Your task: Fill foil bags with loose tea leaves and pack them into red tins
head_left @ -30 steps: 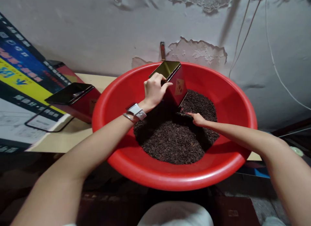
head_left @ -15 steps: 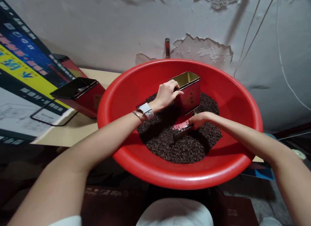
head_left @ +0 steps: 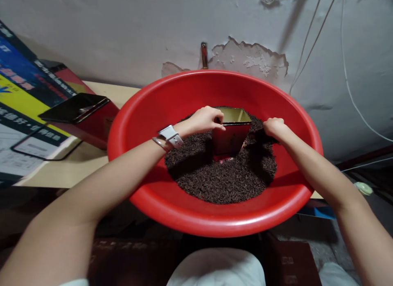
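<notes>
A red plastic basin (head_left: 215,224) holds a bed of dark, dry tea leaves (head_left: 221,183). An uncapped red tin (head_left: 230,140) with a gold inside stands in the leaves. My left hand (head_left: 207,118), a white watch on its wrist, is closed on the tin's left rim, thumb at the near side. To the right of the tin, low over the leaves, my right hand (head_left: 275,128) is closed on a dark scoop (head_left: 259,136). Shadow and dark leaves hide most of the scoop's outline.
Left of the basin, another red tin (head_left: 95,122) with a black top lies tilted on a pale board (head_left: 73,171). A printed carton (head_left: 27,110) leans beside it. Behind the basin is a peeling wall (head_left: 123,36) with hanging cords (head_left: 310,44).
My right hand has moved from in front of the tin to its right side with the scoop. My left hand has lowered the tin into the leaves, and it stands more upright.
</notes>
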Available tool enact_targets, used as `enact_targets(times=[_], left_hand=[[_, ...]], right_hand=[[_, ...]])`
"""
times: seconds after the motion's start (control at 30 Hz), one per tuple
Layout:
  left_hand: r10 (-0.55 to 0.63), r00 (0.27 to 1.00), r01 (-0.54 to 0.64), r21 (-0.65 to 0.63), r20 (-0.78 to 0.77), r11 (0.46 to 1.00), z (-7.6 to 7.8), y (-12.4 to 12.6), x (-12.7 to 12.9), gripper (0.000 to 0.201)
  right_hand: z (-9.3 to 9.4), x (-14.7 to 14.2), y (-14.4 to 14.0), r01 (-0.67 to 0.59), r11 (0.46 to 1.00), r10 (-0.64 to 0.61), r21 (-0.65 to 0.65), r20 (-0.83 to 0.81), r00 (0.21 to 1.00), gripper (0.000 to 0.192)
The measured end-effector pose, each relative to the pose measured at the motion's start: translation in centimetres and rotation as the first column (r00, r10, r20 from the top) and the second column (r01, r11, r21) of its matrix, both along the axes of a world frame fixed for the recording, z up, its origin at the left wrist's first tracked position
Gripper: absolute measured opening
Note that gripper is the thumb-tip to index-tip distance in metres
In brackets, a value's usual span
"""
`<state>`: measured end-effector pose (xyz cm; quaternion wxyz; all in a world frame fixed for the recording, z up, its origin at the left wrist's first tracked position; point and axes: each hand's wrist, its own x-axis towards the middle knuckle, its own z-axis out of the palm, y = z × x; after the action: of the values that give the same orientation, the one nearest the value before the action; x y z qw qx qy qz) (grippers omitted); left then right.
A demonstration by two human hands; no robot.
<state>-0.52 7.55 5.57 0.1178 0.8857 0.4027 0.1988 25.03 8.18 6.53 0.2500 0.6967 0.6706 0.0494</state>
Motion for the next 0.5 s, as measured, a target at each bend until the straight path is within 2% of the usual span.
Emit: enact_targets(times=[0.17, 0.27, 0.33, 0.4, 0.43, 0.47, 0.5], left_hand=[[-0.044, 0.978, 0.002, -0.203, -0.203, 0.979, 2.0, -1.5, 0.2, 0.03], [-0.068, 0.962, 0.001, -0.247, -0.265, 0.969, 2.7, -2.0, 0.2, 0.041], [-0.1, 0.954, 0.023, -0.264, -0.283, 0.964, 3.0, -2.1, 0.2, 0.045], [-0.141, 0.951, 0.058, -0.286, -0.276, 0.956, 3.0, -1.9, 0.0, 0.045], [-0.166, 0.949, 0.081, -0.302, -0.269, 0.95, 3.0, -1.9, -0.1, 0.044], [-0.192, 0.945, 0.101, -0.321, -0.264, 0.942, 2.9, -1.8, -0.1, 0.041], [-0.215, 0.94, 0.117, -0.342, -0.265, 0.932, 2.9, -1.9, -0.1, 0.037]], right_hand=[[-1.2, 0.3, 1.0, -0.015, 0.997, 0.022, 0.072, -0.088, 0.996, 0.042], [-0.1, 0.1, 0.4, -0.035, 0.993, 0.051, 0.116, -0.131, 0.99, 0.041], [1.5, -0.1, -0.3, -0.058, 0.955, 0.129, 0.291, -0.228, 0.965, 0.042], [2.9, -0.7, -1.3, -0.109, 0.846, 0.335, 0.521, -0.362, 0.87, 0.041], [3.4, -1.2, -1.8, -0.153, 0.79, 0.466, 0.594, -0.421, 0.778, 0.039], [3.5, -1.8, -2.3, -0.216, 0.755, 0.578, 0.619, -0.473, 0.665, 0.036], [3.5, -2.5, -2.8, -0.309, 0.744, 0.647, 0.593, -0.522, 0.556, 0.032]])
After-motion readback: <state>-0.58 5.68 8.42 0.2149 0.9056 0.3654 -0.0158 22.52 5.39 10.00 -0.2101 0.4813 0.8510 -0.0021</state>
